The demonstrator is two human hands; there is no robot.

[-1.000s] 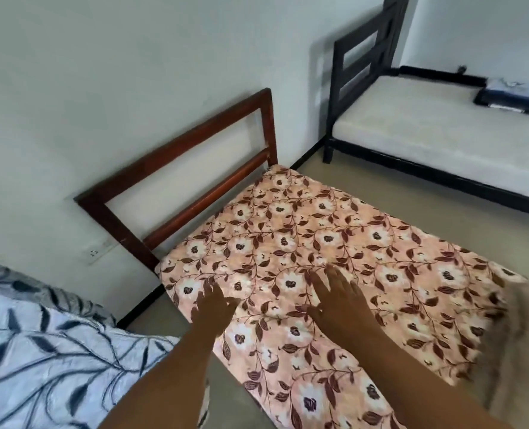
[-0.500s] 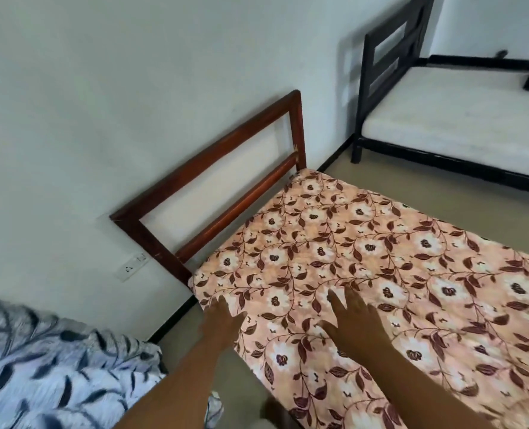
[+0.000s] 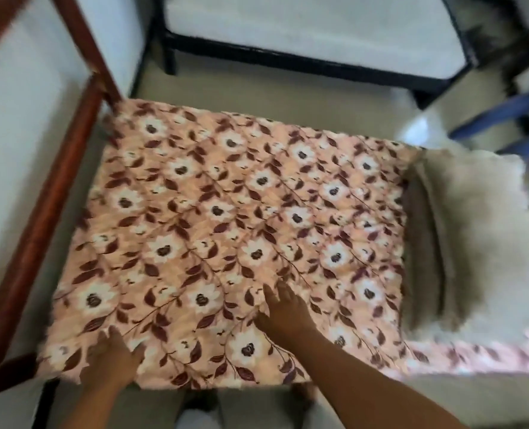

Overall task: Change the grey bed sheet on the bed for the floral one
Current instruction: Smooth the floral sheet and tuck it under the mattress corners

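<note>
The peach floral sheet (image 3: 226,218) with white flowers and brown leaves covers the left part of the bed. My left hand (image 3: 111,362) lies flat on it at the near left corner. My right hand (image 3: 283,309) presses on it with spread fingers, a little farther in. At the sheet's right edge a fold of grey cloth (image 3: 424,252) lies bunched, and beyond it the pale bare mattress (image 3: 486,243) shows. The frame is blurred by motion.
The brown wooden headboard (image 3: 55,187) runs along the left against the white wall. A second bed with a black frame (image 3: 288,60) and a pale mattress stands across a strip of floor. Blue bars (image 3: 505,116) show at the upper right.
The view has swung to look straight down over the bed. Both hands stay flat on the floral sheet and now lie nearer its front edge; the grey cloth and bare mattress have come into view.
</note>
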